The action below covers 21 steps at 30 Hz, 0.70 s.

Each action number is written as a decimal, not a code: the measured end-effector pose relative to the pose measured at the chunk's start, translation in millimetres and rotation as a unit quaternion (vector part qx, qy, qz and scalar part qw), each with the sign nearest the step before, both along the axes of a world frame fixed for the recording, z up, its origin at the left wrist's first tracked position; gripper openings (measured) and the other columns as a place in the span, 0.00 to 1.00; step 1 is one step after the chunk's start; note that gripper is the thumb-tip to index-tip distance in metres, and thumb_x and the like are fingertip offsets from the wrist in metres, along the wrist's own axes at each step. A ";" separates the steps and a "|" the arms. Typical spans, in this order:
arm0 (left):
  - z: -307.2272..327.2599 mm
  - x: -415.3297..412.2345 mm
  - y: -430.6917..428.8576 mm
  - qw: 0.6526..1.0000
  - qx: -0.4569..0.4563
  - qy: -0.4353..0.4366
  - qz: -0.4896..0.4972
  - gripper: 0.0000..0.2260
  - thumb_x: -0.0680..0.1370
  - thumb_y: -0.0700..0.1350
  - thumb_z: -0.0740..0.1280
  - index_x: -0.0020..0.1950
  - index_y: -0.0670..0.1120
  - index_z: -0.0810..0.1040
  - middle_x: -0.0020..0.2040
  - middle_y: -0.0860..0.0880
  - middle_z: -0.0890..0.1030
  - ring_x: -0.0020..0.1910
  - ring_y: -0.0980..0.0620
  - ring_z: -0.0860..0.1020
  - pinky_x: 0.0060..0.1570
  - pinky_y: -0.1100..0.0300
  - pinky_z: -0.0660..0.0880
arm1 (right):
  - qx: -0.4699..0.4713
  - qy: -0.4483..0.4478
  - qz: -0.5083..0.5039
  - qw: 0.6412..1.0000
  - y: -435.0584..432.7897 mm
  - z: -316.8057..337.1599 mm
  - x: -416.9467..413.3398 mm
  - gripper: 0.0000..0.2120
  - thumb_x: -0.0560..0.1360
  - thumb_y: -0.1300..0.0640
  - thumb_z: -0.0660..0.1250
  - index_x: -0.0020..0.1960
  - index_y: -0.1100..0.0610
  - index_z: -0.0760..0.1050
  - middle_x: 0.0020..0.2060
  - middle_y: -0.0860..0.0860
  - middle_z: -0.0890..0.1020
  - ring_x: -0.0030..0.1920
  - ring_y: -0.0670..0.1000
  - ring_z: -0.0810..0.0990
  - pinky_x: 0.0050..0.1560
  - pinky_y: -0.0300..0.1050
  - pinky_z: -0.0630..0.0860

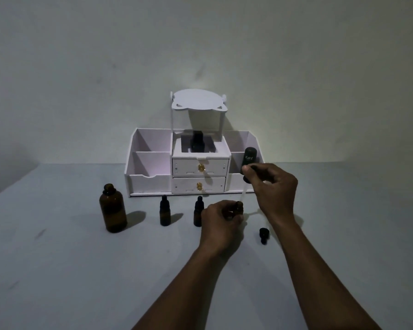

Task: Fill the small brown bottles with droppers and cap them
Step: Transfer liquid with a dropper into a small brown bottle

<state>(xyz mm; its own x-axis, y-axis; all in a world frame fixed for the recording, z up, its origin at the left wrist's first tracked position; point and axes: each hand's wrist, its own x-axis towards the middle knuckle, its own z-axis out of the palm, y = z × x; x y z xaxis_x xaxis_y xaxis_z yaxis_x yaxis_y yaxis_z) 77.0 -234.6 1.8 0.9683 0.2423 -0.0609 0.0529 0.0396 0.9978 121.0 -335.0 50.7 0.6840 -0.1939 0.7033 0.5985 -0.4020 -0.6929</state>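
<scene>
Closest, the left hand [221, 225] gripped a small brown glass bottle [239, 207] – open, upright on the pale grey table [81, 270]. The right hand [274, 189] pinched the black bulb of a clear glass dropper [246, 179], its tip at the bottle's mouth. To fill well, I judged, the tip should go straight inside the neck and the bulb be pressed slowly – no spilling. A small black cap [264, 234] lay just beside, ready.
</scene>
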 end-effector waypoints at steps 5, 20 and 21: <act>-3.3 -12.6 4.1 0.997 0.071 -0.032 -0.011 0.25 0.76 0.42 0.74 0.72 0.52 0.73 0.63 0.52 0.77 0.57 0.57 0.76 0.39 0.73 0.69 | 0.035 -0.046 -0.005 0.998 -1.4 11.6 -7.5 0.09 0.73 0.55 0.74 0.50 0.58 0.84 0.41 0.48 0.84 0.41 0.39 0.82 0.44 0.28 0.77; 27.1 -106.0 155.6 0.972 0.103 -0.154 0.144 0.11 0.76 0.42 0.74 0.52 0.57 0.82 0.46 0.54 0.85 0.46 0.59 0.83 0.45 0.64 0.80 | 0.144 -0.048 0.161 0.975 90.4 45.4 -47.5 0.06 0.72 0.60 0.75 0.49 0.57 0.83 0.38 0.40 0.85 0.42 0.44 0.85 0.46 0.36 0.80; 27.8 -108.6 171.5 0.964 0.092 -0.167 0.186 0.09 0.76 0.40 0.74 0.51 0.55 0.84 0.45 0.53 0.85 0.44 0.58 0.84 0.44 0.63 0.80 | 0.145 -0.046 0.178 0.972 103.4 47.1 -48.4 0.06 0.72 0.60 0.75 0.48 0.56 0.83 0.37 0.39 0.85 0.41 0.43 0.85 0.46 0.35 0.80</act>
<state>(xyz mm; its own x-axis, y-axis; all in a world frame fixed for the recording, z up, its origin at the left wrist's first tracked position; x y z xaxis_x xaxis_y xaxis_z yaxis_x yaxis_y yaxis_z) -31.5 -63.1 29.5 0.7706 0.5528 0.3170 -0.2572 -0.1854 0.9484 72.6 -231.5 97.8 0.6802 -0.1555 0.7164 0.7294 0.0465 -0.6825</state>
